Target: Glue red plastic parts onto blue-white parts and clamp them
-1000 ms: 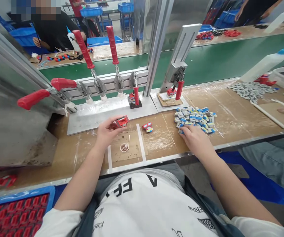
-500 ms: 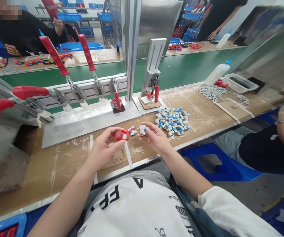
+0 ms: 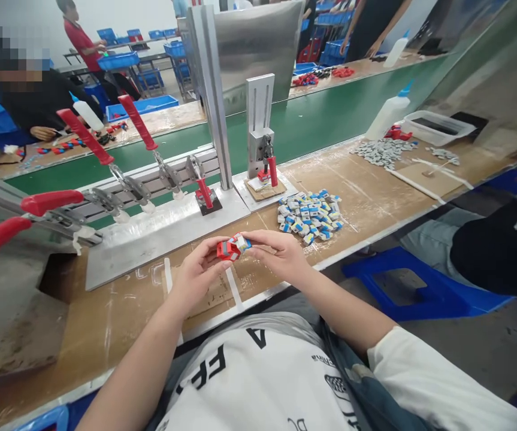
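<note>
My left hand (image 3: 197,268) is closed on a red plastic piece (image 3: 224,250) with grey and white patches, pinched between thumb and fingers. From the other side, my right hand (image 3: 280,256) grips a small white and blue block (image 3: 244,243) at its fingertips. The two parts meet or overlap above the bench; whether they are joined I cannot tell. Close to my right hand lies a heap of white, blue and yellow blocks (image 3: 310,216). The fingers partly cover both held parts.
Red-handled toggle clamps (image 3: 138,123) line a metal rail at the left. A single clamp stand (image 3: 260,126) rises behind the heap. Grey pieces (image 3: 381,153), a glue bottle (image 3: 388,118) and a clear tray (image 3: 438,127) sit far right. A person sits at the right.
My right hand has brought the white and blue block left, up against the red piece. The small red, white and yellow piece seen between my hands no longer shows separately. My view has shifted slightly.
</note>
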Available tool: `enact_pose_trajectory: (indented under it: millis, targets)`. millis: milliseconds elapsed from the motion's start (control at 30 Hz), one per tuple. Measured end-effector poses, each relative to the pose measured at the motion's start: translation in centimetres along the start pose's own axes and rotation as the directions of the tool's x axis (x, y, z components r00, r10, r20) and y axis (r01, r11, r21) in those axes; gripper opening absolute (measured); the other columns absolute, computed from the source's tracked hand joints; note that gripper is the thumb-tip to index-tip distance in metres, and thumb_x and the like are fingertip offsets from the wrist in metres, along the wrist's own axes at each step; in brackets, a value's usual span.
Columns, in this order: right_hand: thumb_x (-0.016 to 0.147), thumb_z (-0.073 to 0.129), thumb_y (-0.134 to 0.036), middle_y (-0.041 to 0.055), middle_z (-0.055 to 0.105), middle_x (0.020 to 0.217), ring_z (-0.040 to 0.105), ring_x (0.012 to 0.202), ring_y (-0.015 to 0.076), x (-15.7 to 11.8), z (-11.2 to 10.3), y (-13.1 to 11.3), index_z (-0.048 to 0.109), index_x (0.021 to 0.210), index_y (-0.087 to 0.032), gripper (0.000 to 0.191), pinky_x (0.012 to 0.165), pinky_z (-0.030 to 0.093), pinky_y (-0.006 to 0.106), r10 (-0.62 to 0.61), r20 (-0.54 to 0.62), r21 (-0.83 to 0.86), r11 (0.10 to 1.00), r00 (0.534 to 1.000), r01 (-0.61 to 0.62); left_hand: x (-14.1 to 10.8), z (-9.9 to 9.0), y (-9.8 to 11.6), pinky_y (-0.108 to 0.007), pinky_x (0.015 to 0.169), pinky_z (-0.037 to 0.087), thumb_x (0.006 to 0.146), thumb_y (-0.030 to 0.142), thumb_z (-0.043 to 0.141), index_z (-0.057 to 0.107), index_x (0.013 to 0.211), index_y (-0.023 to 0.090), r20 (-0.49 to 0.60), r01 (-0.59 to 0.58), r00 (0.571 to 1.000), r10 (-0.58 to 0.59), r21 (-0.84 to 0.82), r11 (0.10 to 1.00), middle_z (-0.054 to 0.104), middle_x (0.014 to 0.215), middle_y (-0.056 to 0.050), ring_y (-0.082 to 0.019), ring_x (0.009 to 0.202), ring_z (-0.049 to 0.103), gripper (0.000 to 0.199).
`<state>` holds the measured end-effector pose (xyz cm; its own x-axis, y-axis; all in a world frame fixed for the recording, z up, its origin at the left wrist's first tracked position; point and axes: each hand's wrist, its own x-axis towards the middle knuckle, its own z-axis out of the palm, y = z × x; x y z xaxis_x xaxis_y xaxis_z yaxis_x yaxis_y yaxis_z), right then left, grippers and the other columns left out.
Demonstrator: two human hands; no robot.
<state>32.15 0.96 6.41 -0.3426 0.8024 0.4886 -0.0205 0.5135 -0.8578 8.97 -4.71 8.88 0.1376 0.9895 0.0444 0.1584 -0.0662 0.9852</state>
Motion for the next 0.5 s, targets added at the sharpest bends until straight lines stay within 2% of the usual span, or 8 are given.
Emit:
enact_pose_trajectory:
  millis: [167,367,500]
  targets:
    - [0.100,0.079,-0.037,0.0039,0.081,0.120,0.079,0.108,0.0237,-0.1,-1.0,-0.3,0.083,0.126,-0.029,0.027,0.101,0.065,0.036,-0.122,-0.022,0.027,0.992,0.992,0.123,0.6,0.6,0.7,-0.040,0.106,0.062,0.096,0.049,0.075,0.070,0.140,0.024,0.067,0.008,0.998,-0.006,-0.029,1.000,0.074,0.135,-0.011,-0.028,0.121,0.073,0.051]
    - [0.100,0.077,-0.036,0.0040,0.081,0.118,0.080,0.105,0.0251,-0.5,-1.2,-0.4,0.085,0.121,-0.028,0.024,0.100,0.066,0.037,-0.039,-0.031,-0.004,0.999,0.999,0.039,0.9,1.2,0.9,-0.040,0.110,0.060,0.094,0.048,0.079,0.070,0.141,0.026,0.031,-0.030,0.999,0.027,0.091,0.995,0.072,0.141,-0.010,-0.028,0.125,0.072,0.053]
    - [0.100,0.077,-0.040,0.0033,0.080,0.121,0.080,0.108,0.0265,-0.8,-0.7,0.7,0.086,0.118,-0.030,0.023,0.102,0.066,0.040,-0.061,-0.104,-0.030,0.998,0.993,0.058,1.6,1.2,1.3,-0.044,0.112,0.058,0.095,0.053,0.075,0.067,0.147,0.025,0.036,-0.053,0.998,0.046,0.256,0.965,0.075,0.136,-0.010,-0.029,0.121,0.074,0.060]
